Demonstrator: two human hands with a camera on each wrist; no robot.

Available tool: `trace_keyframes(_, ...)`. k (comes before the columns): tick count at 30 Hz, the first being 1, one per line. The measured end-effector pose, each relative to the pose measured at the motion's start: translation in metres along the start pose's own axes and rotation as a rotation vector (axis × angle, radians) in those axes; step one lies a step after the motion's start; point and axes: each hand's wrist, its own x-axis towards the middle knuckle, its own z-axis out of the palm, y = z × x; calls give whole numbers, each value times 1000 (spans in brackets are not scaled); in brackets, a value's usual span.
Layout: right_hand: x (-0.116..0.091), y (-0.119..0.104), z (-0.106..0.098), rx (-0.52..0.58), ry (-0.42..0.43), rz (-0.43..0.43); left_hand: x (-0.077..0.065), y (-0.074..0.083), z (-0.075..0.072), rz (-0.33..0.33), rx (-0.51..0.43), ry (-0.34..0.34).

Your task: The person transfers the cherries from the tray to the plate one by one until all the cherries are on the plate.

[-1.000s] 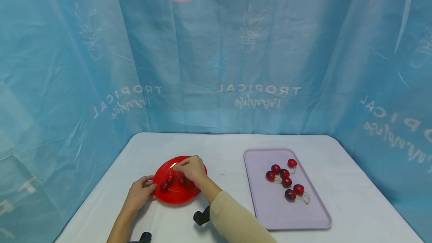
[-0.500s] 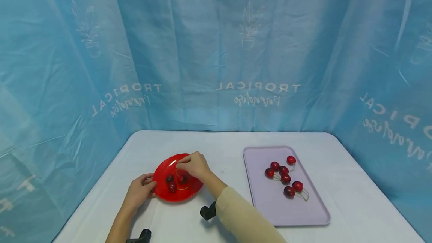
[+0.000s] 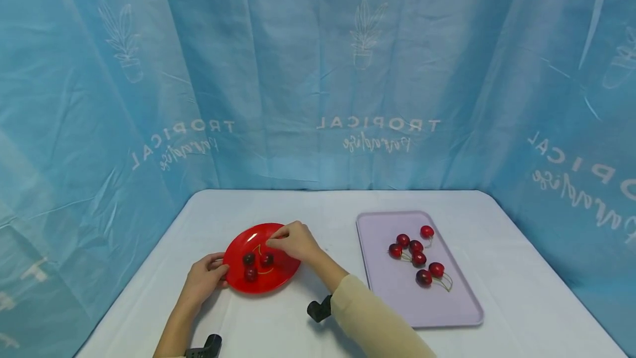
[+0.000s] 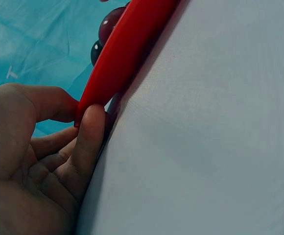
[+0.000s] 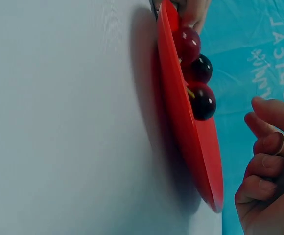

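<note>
A red plate [image 3: 238,245] stands on the white table at the left in the head view, with three dark red cherries [image 3: 250,274] on it. My left hand [image 3: 202,280] pinches the plate's left rim, with the thumb and a finger on opposite faces in the left wrist view. Above the plate's right side hovers my right hand [image 3: 296,243], fingers loosely curled. The right wrist view shows a small gap between its thumb and forefinger, with nothing held there. The nearest cherry [image 3: 266,259] lies just below those fingertips, its thin stem beside them.
A pale lilac tray [image 3: 402,305] lies on the right of the white table [image 3: 268,325], with several stemmed cherries [image 3: 419,259] in its upper and middle part. Blue curtains [image 3: 278,164] printed with white lettering close off the back and both sides.
My right hand has let go of a cherry's stem and drawn slightly right and up from it. The cherries on the plate have shifted a little. My left hand keeps its grip on the rim.
</note>
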Motion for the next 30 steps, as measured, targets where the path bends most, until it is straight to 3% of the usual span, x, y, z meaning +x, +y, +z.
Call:
trace_keyframes(11,-10,2,-17,-30,-26,-67,2,-1,0,-5,9,10)
trace_keyframes(30,-23,12,-37,-60,-12,-108,-1,0,0,-7,-5,-1)
